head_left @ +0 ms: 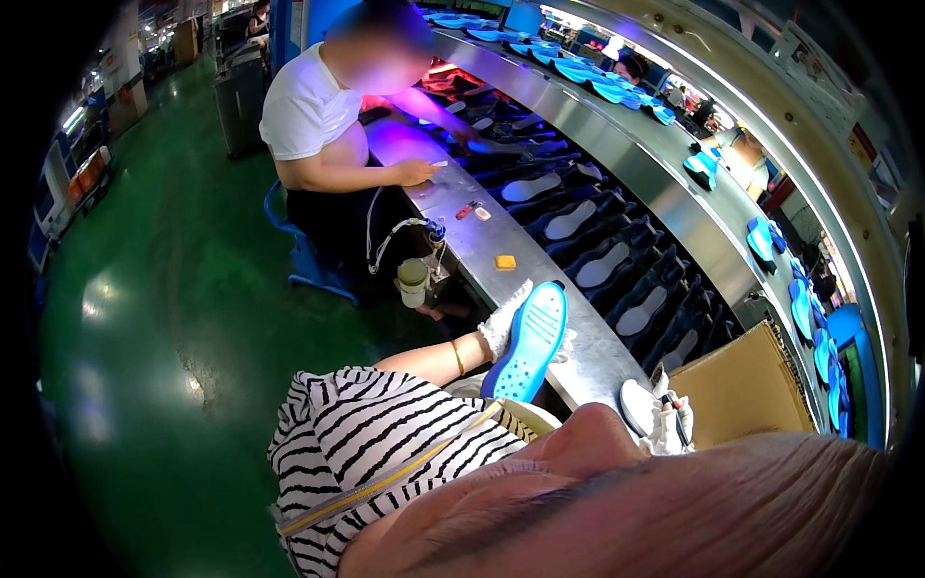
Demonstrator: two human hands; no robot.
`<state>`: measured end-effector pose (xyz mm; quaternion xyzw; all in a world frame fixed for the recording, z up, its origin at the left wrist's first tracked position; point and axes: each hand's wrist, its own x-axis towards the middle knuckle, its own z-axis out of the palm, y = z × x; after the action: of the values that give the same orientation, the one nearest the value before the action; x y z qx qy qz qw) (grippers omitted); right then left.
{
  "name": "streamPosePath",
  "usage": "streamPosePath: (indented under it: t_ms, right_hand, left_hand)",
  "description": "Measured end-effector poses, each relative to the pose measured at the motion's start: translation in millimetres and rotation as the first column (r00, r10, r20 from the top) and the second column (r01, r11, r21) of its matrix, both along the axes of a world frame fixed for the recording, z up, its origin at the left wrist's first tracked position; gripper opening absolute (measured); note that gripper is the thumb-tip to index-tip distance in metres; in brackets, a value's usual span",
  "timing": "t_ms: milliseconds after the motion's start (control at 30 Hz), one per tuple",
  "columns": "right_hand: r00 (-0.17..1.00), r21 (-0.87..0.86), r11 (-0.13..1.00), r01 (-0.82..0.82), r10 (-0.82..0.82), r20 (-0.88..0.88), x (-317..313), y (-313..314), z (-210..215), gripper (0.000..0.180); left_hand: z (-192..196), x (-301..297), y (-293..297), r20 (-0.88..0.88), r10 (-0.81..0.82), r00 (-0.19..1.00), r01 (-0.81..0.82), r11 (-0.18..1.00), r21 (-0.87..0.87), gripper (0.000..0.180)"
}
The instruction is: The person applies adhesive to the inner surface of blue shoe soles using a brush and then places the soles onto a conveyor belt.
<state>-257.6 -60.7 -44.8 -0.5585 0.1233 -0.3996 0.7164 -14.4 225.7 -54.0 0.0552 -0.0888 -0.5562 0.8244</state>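
Observation:
My left hand [500, 322], in a white fabric glove, is closed around a bright blue shoe sole [528, 342]. The sole stands tilted at the metal ledge's edge, and its face has slots and small holes. My right hand [671, 425], in a white glove with bare fingertips, grips a shoe upper [637, 407] with a pale bottom at the ledge's near end. Much of that upper is hidden by the hand and by my head. Between the ledge and the steel wall, dark shoe uppers [599, 264] with pale bottoms lie in rows.
A yellow block [505, 262] and a small red item [465, 210] rest on the metal ledge [482, 243]. A cardboard box [742, 385] stands at right. Blue soles [597, 79] line the upper belt. A seated co-worker [313, 111] reaches over the uppers; a pale green container [412, 279] is nearby.

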Motion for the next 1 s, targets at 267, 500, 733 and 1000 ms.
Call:
streamPosePath:
  t_ms: [267, 500, 733, 1000]
  right_hand:
    - [0.998, 0.024, 0.999, 0.035, -0.037, 0.052, -11, 10, -4, 0.021]
    - [0.998, -0.024, 0.999, 0.046, -0.045, 0.049, -6, 15, 1, 0.021]
    - [0.997, 0.051, 0.997, 0.05, -0.047, -0.064, 1, 21, -5, 0.021]
    - [0.986, 0.38, 0.911, -0.161, 0.165, 0.022, 5, -42, -46, 0.022]
  left_hand:
    - [-2, -1, -1, 0.027, 0.028, 0.999, -0.028, 1.0, 0.011, 0.094]
    - [2, -2, -3, -0.003, 0.021, 1.0, -0.021, 1.0, 0.008, 0.083]
    - [-7, 5, -1, -0.037, 0.024, 0.999, -0.021, 0.997, 0.078, 0.086]
    - [-20, 13, 4, -0.037, 0.06, 0.998, -0.058, 0.998, 0.039, 0.086]
